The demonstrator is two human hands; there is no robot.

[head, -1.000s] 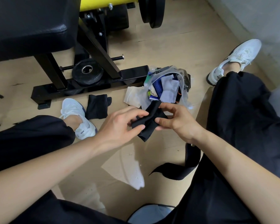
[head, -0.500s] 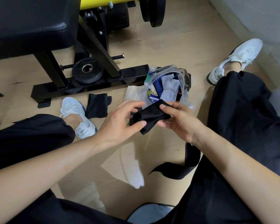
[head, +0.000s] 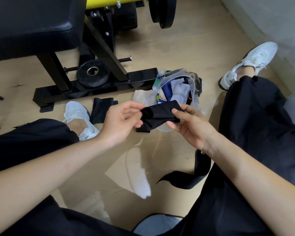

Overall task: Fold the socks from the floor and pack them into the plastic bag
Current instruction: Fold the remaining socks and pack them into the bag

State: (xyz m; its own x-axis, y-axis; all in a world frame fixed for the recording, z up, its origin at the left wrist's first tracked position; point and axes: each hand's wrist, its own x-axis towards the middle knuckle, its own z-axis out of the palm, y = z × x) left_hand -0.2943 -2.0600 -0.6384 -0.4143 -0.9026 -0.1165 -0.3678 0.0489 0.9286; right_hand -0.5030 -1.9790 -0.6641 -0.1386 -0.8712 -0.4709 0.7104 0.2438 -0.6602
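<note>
A black sock point(head: 157, 115), folded into a thick bundle, is held in the air between both hands just in front of the bag. My left hand point(head: 120, 122) pinches its left end with thumb and fingertips. My right hand point(head: 190, 124) grips its right end, thumb on top. Behind the sock a clear plastic bag point(head: 193, 83) lies open on the floor with blue, grey and white socks inside. Another black sock point(head: 100, 109) lies flat on the floor by my left shoe. A pale sock point(head: 140, 97) lies against the bag's left side.
A black weight bench frame point(head: 99, 86) with a plate point(head: 93, 74) stands behind the bag. My white shoes point(head: 79, 118) point(head: 250, 63) flank the work area. A black strap point(head: 186, 180) curls on the wooden floor by my right leg. A grey wall runs along the right.
The sock has been turned from hanging diagonally to lying level between my hands, and lifted slightly toward the bag. My left hand has shifted from wrapping it to pinching its end.
</note>
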